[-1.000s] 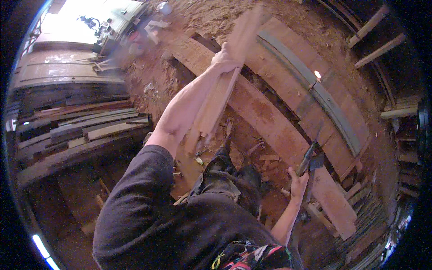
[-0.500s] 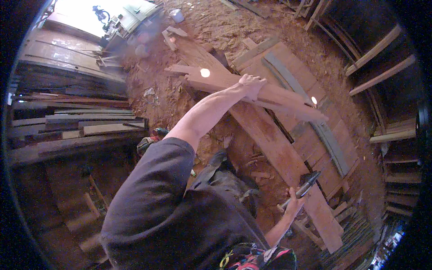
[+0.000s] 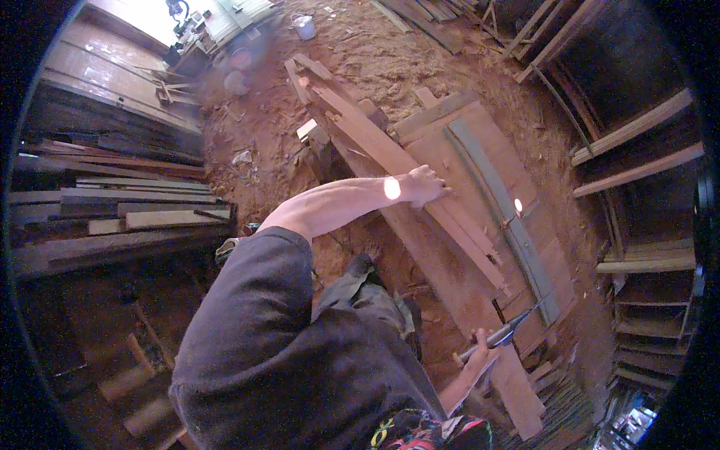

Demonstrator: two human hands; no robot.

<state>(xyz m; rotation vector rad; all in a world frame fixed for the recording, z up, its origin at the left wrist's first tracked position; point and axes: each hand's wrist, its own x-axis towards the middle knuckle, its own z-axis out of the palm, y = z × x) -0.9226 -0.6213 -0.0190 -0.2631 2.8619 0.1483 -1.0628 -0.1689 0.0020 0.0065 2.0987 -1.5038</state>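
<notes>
My left hand (image 3: 427, 186) is closed over a rough-edged wooden board (image 3: 379, 146), fingers wrapped over its far edge. That board lies slantwise along a longer, wider plank (image 3: 427, 259) beneath it. Lower right, my right hand (image 3: 484, 347) grips a long tool (image 3: 512, 328) with a pale handle end and a dark, tapering metal-looking body; its exact kind I cannot make out. The tool points up and to the right, above the plank's near part. Part of the plank is hidden under the upper board and my left arm.
Right of the plank lies a wide wooden panel (image 3: 491, 135) with a grey curved strip (image 3: 495, 202) along it. Stacked boards (image 3: 135, 199) fill the left side; timber racks (image 3: 637, 127) stand right. A white bucket (image 3: 304, 28) sits on the shavings-covered ground at the back.
The board under my left hand has swung from lying across the plank to lying nearly along it. My left hand moved nearer with it; the right hand, still holding the tool, shifted slightly down.
</notes>
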